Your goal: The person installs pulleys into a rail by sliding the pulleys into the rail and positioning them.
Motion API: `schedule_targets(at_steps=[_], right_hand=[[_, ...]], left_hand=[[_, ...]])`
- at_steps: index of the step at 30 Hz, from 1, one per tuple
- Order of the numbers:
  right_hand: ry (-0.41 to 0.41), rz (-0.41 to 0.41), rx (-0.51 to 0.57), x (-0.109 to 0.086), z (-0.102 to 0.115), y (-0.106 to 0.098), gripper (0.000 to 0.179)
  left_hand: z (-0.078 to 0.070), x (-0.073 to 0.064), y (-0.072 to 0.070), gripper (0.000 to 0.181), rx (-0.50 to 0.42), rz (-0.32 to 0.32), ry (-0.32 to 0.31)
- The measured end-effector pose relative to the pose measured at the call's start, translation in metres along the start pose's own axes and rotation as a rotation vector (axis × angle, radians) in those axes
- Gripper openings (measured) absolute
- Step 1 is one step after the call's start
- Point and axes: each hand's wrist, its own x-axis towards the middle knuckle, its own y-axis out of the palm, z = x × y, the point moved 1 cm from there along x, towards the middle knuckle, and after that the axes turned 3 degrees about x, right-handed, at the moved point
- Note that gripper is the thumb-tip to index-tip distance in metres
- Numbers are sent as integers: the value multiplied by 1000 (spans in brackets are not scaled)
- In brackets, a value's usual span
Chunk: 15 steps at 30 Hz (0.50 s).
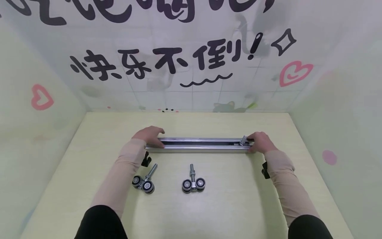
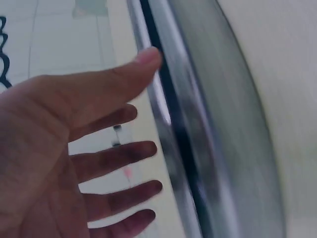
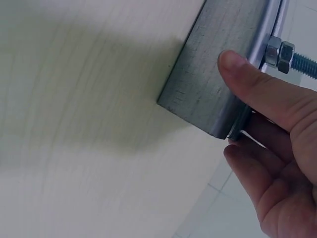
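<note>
A straight metal channel rail (image 1: 203, 149) lies crosswise on the table, its long slot facing up. At its right end the threaded bolt (image 1: 243, 140) of a roller trolley sticks up from the slot, with nuts (image 3: 280, 53) at its base; the wheels are hidden inside. My right hand (image 1: 261, 142) grips that end, thumb on the near side wall and fingers round the far side. My left hand (image 1: 150, 136) is at the left end, its fingers (image 2: 124, 193) straight and spread beyond the far edge, the thumb over the slot.
Two more roller trolleys lie on the table (image 1: 226, 205) nearer to me: one tilted at the left (image 1: 144, 182), one in the middle (image 1: 193, 182) with its bolt pointing away. Walls stand at the back (image 1: 167, 79), left and right.
</note>
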Motion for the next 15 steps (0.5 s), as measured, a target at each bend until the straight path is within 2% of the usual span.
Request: schedule_targets(at_steps=[4, 7, 12, 15], right_hand=[[17, -6, 21, 1, -2, 1, 60], [17, -18, 8, 2, -3, 0, 60], [28, -32, 6, 3, -2, -2, 61], [35, -30, 21, 3, -1, -1, 61]], left_hand=[[-40, 23, -8, 56, 40, -56, 90], [-72, 42, -8, 53, 49, -94, 155], [-117, 69, 2, 49, 40, -133, 260], [-142, 81, 9, 48, 85, -144, 309]])
